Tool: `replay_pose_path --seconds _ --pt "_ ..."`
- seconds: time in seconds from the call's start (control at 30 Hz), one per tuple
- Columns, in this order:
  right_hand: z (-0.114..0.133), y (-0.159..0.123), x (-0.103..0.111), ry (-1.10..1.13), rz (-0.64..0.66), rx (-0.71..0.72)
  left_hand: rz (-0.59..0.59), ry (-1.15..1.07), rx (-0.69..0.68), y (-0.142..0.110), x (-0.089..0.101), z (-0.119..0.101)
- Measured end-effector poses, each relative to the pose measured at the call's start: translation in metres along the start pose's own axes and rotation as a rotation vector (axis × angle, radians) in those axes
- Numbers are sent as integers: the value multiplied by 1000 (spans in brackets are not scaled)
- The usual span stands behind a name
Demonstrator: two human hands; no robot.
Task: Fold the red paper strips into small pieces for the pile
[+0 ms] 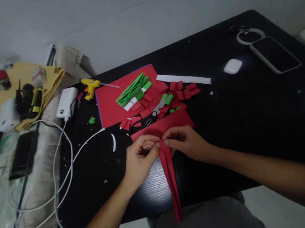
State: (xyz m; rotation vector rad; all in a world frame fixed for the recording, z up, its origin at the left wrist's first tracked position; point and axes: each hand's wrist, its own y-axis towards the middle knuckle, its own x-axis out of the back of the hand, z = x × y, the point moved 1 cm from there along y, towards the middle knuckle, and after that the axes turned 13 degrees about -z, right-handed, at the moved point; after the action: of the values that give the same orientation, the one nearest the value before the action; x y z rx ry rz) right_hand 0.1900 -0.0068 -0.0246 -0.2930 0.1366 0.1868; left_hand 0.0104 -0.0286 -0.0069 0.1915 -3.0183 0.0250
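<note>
A long red paper strip, creased lengthwise, hangs down past the table's front edge. My left hand pinches its top end between thumb and fingers. Close beside it, my right hand pinches the same end from the other side. Just beyond my fingers lies a flat red paper piece. Behind that, scissors rest partly among several small folded red paper pieces. A bundle of folded green paper sits on a large red sheet.
A yellow glue gun and a white power bank with white cables lie to the left. A white paper strip lies behind the red pieces. Further right are a white earbud case and a phone.
</note>
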Motion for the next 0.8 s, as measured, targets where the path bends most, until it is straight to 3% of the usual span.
replay_pose_path --seconds 0.8 --pt "5 -2 0 -143 -38 85 26 43 25 0 0 -2"
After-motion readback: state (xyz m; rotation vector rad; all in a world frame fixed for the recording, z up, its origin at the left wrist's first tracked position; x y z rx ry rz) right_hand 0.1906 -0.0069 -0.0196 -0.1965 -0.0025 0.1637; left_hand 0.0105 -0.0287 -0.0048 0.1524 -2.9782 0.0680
